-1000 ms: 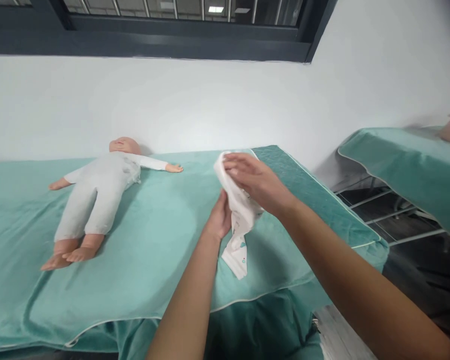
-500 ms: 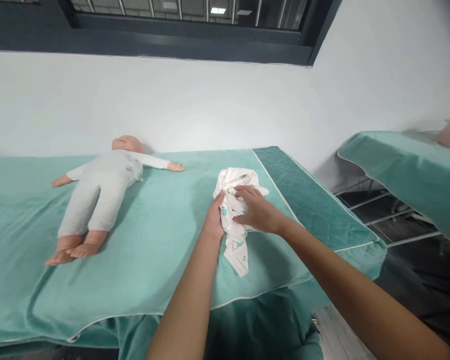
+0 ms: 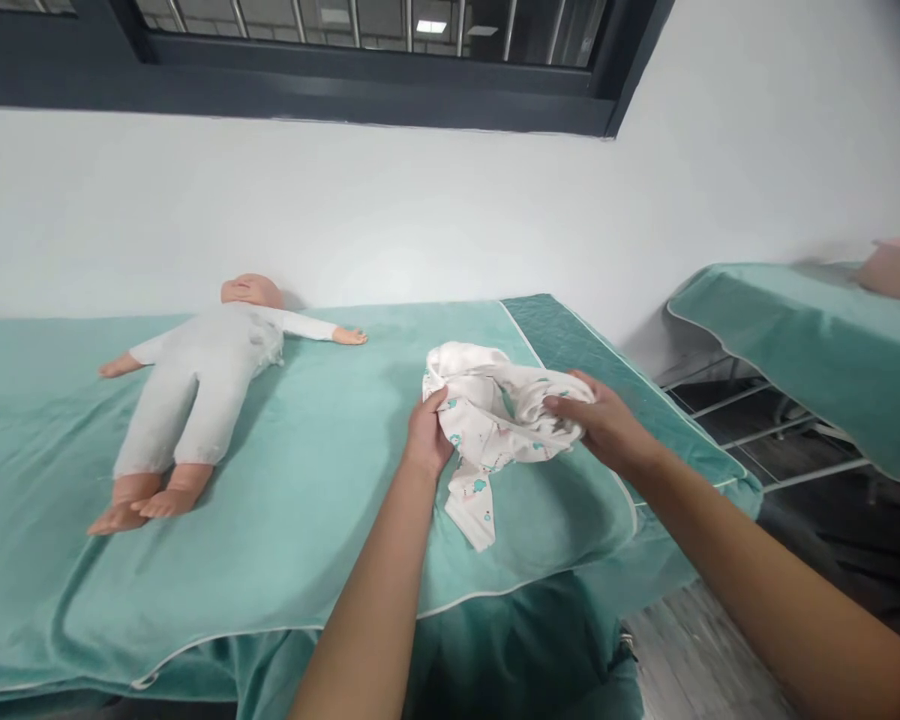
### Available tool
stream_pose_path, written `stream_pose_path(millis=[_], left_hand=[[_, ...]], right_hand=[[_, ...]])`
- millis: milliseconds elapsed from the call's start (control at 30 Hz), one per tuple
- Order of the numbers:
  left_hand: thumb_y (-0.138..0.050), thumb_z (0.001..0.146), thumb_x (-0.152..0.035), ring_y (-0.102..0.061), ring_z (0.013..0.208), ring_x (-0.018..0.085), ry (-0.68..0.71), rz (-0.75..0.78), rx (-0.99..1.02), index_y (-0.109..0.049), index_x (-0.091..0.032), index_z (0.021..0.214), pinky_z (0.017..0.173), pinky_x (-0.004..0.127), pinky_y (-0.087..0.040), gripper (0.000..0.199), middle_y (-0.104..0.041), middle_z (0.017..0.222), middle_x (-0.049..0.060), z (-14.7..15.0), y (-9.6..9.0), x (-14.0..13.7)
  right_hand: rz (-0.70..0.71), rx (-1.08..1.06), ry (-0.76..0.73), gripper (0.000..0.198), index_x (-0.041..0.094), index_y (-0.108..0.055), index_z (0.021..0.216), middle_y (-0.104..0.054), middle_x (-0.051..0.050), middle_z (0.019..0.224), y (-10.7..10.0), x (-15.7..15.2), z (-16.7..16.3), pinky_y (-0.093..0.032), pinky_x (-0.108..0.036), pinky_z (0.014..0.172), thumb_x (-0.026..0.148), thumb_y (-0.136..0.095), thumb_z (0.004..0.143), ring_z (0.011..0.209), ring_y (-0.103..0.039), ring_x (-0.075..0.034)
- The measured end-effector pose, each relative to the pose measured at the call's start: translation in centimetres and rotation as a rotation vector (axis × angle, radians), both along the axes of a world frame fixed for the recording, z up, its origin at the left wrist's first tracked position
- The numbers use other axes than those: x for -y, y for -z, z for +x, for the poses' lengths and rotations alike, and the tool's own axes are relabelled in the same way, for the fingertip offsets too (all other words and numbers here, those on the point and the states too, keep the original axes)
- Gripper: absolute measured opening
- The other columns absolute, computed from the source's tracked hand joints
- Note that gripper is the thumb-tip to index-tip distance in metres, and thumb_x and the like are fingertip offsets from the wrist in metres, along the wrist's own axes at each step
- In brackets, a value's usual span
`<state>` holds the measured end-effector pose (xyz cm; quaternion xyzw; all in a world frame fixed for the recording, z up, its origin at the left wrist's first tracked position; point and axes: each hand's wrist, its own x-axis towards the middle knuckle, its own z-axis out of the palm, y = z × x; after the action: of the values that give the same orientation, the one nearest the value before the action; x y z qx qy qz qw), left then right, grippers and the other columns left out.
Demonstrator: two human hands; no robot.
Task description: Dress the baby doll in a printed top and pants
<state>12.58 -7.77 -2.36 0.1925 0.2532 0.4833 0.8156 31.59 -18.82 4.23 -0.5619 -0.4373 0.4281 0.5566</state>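
Note:
Between my hands, over the bed, is a bunched white baby garment (image 3: 487,410) with small teal prints. My left hand (image 3: 429,432) grips its left edge, thumb on top. At its right end my right hand (image 3: 604,420) pinches a gathered part of the cloth. One sleeve or leg of the garment dangles below my left hand. Its exact cut is hidden by the folds. A baby doll (image 3: 210,375) in a white body suit lies on its back to the left, arms spread and feet toward me, apart from both hands.
The bed has a light green cover (image 3: 330,520) with white piping and a darker quilted strip (image 3: 607,380) at the right. Beyond a gap stands a second green-covered bed (image 3: 802,350) with a pinkish object (image 3: 896,270) on it. A white wall and barred window (image 3: 375,80) are behind.
My right hand has moved right, drawing part of the garment out so it spreads wider. My left hand keeps its hold in nearly the same place. The doll has not moved.

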Motion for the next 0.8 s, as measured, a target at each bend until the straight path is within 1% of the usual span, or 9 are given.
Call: stream_pose_path(millis=[100, 200, 333, 400, 500, 567, 633, 700, 800], left_hand=[[-0.069, 0.084, -0.034, -0.070, 0.107, 0.024, -0.023, -0.006, 0.107, -0.069, -0.016, 0.107, 0.098, 0.036, -0.053, 0.030, -0.076, 0.105, 0.010, 0.1, 0.0, -0.3], [-0.061, 0.091, -0.031, -0.070, 0.105, 0.019, -0.063, -0.014, 0.123, -0.070, -0.015, 0.105, 0.099, 0.031, -0.053, 0.023, -0.076, 0.107, 0.008, 0.3, 0.0, -0.5], [-0.063, 0.090, -0.039, -0.069, 0.105, 0.020, -0.037, 0.005, 0.098, -0.071, -0.016, 0.106, 0.099, 0.032, -0.052, 0.029, -0.076, 0.108, 0.007, 0.1, -0.1, -0.4], [-0.070, 0.085, -0.042, -0.069, 0.106, 0.021, -0.037, 0.059, 0.102, -0.070, -0.018, 0.108, 0.099, 0.032, -0.052, 0.034, -0.075, 0.110, 0.006, -0.1, -0.2, -0.1], [-0.081, 0.072, -0.027, -0.070, 0.100, 0.019, -0.038, 0.177, 0.073, -0.066, -0.022, 0.113, 0.099, 0.032, -0.051, 0.044, -0.074, 0.108, 0.003, -0.3, -0.4, 0.5], [-0.083, 0.063, -0.013, -0.071, 0.095, 0.019, -0.009, 0.243, 0.014, -0.063, -0.024, 0.117, 0.097, 0.035, -0.051, 0.059, -0.074, 0.107, 0.002, -0.3, -0.6, 0.9], [-0.080, 0.058, -0.007, -0.071, 0.090, 0.021, 0.002, 0.262, -0.071, -0.062, -0.024, 0.118, 0.093, 0.038, -0.052, 0.065, -0.074, 0.103, 0.003, -0.5, -0.8, 1.1], [-0.079, 0.057, -0.008, -0.071, 0.084, 0.022, -0.034, 0.238, -0.165, -0.064, -0.020, 0.113, 0.088, 0.037, -0.053, 0.059, -0.075, 0.096, 0.005, -1.4, -1.4, 0.9], [-0.079, 0.060, -0.017, -0.067, 0.073, 0.019, -0.135, 0.204, -0.289, -0.067, -0.016, 0.101, 0.076, 0.030, -0.052, 0.043, -0.074, 0.085, 0.005, -3.8, -3.3, -0.1]], right_hand=[[0.061, -0.012, 0.189, 0.034, 0.022, -0.061, 0.087, -0.065, 0.001, 0.074, -1.8, 1.3, 1.8, -0.046, -0.029, 0.057, 0.037, -0.083, 0.066, 0.062, -0.059, -0.016], [0.150, -0.005, 0.372, 0.029, 0.024, -0.063, 0.088, -0.067, -0.003, 0.081, -4.2, 2.7, 3.2, -0.048, -0.030, 0.059, 0.032, -0.082, 0.066, 0.066, -0.061, -0.017], [0.249, -0.020, 0.399, 0.027, 0.027, -0.064, 0.096, -0.068, -0.008, 0.103, -6.9, 4.6, 3.9, -0.052, -0.038, 0.067, 0.040, -0.072, 0.074, 0.083, -0.066, -0.025], [0.240, 0.076, 0.462, 0.027, 0.030, -0.063, 0.094, -0.068, -0.006, 0.097, -7.0, 5.2, 4.2, -0.052, -0.041, 0.066, 0.045, -0.071, 0.073, 0.080, -0.065, -0.026], [0.033, 0.464, 0.578, 0.031, 0.029, -0.061, 0.086, -0.066, -0.004, 0.081, -4.6, 5.0, 5.0, -0.050, -0.041, 0.064, 0.050, -0.076, 0.069, 0.071, -0.062, -0.026], [-0.167, 0.709, 0.495, 0.038, 0.026, -0.062, 0.092, -0.068, -0.006, 0.083, -1.2, 4.3, 5.4, -0.050, -0.044, 0.068, 0.054, -0.075, 0.069, 0.075, -0.064, -0.029], [-0.143, 0.814, 0.336, 0.047, 0.021, -0.060, 0.107, -0.069, -0.010, 0.099, 2.7, 3.4, 5.9, -0.051, -0.046, 0.079, 0.051, -0.070, 0.072, 0.093, -0.065, -0.032], [-0.054, 0.921, 0.271, 0.052, 0.019, -0.057, 0.121, -0.064, -0.014, 0.121, 6.0, 2.6, 6.4, -0.047, -0.049, 0.094, 0.048, -0.063, 0.078, 0.112, -0.059, -0.033], [-0.026, 0.996, 0.190, 0.054, 0.020, -0.057, 0.127, -0.062, -0.015, 0.123, 8.4, 2.3, 7.6, -0.046, -0.049, 0.097, 0.050, -0.059, 0.083, 0.114, -0.059, -0.033]])
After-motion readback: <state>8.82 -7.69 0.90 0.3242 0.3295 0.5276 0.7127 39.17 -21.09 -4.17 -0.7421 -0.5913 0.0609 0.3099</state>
